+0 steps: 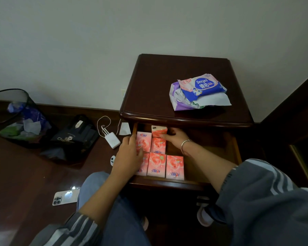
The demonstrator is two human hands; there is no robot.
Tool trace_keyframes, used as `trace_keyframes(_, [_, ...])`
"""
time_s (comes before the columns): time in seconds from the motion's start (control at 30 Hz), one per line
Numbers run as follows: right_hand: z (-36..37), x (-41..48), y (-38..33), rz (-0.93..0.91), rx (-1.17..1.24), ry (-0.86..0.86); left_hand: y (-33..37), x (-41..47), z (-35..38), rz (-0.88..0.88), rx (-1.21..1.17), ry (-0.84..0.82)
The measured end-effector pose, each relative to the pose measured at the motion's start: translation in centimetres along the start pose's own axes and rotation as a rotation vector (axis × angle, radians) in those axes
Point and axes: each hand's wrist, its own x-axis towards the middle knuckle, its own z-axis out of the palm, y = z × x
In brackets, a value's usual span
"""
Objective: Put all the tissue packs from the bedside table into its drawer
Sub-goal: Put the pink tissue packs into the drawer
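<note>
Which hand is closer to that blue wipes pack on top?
Right. The right hand is in the drawer almost below the blue wipes pack; the left hand is further left.

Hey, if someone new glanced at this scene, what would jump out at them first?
Probably the pink tissue packs lined up in the open drawer, with the left hand resting on them and the right hand touching the pack at the back. Next, the blue and white wipes pack lying on crumpled wrappers on the dark bedside table.
</note>
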Motion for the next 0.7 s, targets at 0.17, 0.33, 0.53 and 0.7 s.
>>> trace_keyframes(0.17, [1.2, -0.1, -0.1, 0.001, 0.102, 0.043, -0.2, 0.1, 0.1, 0.001, -0.003, 0.002])
trace_keyframes(0.33, [-1.3, -0.8, 0.8, 0.081, 0.225, 0.255, -0.2, 0.1, 0.2, -0.005, 0.001, 0.009])
trace_keyframes(0.53, [-4.6, -2.7, 0.9, 0.213, 0.273, 0.288, 0.2, -0.1, -0.1, -0.011, 0.018, -0.081])
trace_keyframes(0.7, [-2.5, -4.0, 0.2, 0.192, 0.257, 0.144, 0.6, -0.2, -0.1, 0.002, 0.112, -0.172])
